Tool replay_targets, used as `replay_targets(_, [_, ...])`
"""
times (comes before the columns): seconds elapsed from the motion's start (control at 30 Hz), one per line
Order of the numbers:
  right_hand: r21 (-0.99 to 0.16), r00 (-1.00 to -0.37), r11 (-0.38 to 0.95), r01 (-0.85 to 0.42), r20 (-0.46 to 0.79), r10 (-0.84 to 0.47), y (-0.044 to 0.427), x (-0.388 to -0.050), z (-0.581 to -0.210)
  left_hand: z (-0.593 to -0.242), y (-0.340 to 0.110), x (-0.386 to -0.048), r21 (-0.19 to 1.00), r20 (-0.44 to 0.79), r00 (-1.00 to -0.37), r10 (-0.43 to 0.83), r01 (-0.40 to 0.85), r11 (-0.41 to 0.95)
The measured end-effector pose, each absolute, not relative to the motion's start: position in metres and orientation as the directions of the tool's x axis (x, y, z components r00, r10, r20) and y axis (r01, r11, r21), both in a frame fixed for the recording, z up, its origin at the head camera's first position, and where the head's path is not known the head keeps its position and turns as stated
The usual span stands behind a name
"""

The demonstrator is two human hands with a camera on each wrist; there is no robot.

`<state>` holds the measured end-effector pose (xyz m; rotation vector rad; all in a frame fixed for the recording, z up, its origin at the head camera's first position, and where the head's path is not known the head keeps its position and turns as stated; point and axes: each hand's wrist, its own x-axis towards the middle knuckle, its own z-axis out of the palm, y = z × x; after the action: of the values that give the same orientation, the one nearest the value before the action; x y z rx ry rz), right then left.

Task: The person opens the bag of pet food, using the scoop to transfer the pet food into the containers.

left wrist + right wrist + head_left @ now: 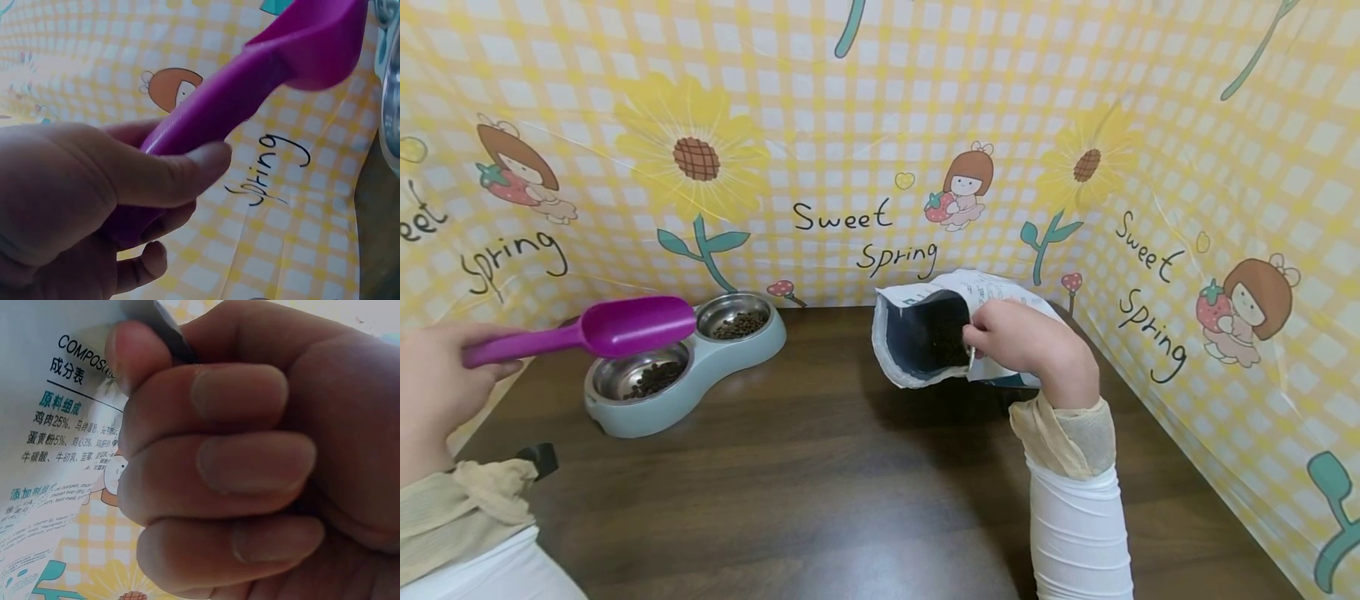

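A purple scoop (638,327) is held by its handle in my left hand (433,392), above the near bowl of a grey double pet bowl (703,371). Its hollow looks bare of kibble. In the left wrist view the thumb lies along the scoop's handle (206,112). Dark kibble (657,379) lies in the near steel bowl, and more kibble (741,325) in the far one. My right hand (1022,342) pinches the rim of a white pet food bag (992,290), whose mouth gapes to the left with dark kibble inside. The right wrist view shows the bag's printed side (56,437).
A brown wooden table (790,500) lies beneath everything. Yellow checked sheeting (820,125) with flowers and cartoon figures walls it at the back and both sides. The bag stands near the back wall, right of the double bowl.
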<state>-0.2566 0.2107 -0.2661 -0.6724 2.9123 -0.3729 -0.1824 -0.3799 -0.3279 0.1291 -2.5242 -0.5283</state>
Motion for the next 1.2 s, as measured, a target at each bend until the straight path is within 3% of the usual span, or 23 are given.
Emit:
replay_targets(0.2, [-0.272,-0.891,0.869,-0.414,-0.074,-0.448,0.211,-0.257,-0.266,-0.312,-0.365,-0.178,0.31,0.495,-0.867,-0.058,0.114,0.944])
replay_targets(0.4, [-0.277,-0.892,0.867,-0.413,-0.069,-0.447,0.212,-0.256,-0.266,-0.301,-0.349,-0.183,0.282,0.411,-0.909,0.061,0.191,0.94])
replay_targets(0.83, [-0.284,-0.89,0.864,-0.416,-0.069,-0.451,0.212,-0.257,-0.266,-0.3,-0.313,-0.196,0.32,0.341,-0.913,0.224,0.337,0.886])
replay_targets(1.0, [-0.278,-0.891,0.867,-0.413,-0.073,-0.448,0.211,-0.257,-0.266,-0.295,-0.29,-0.197,0.398,0.233,-0.94,0.249,0.326,0.858])
replay_targets(1.2, [-0.276,-0.892,0.869,-0.41,-0.077,-0.446,0.211,-0.256,-0.265,-0.291,-0.266,-0.203,0.399,0.171,-0.939,0.299,0.343,0.85])
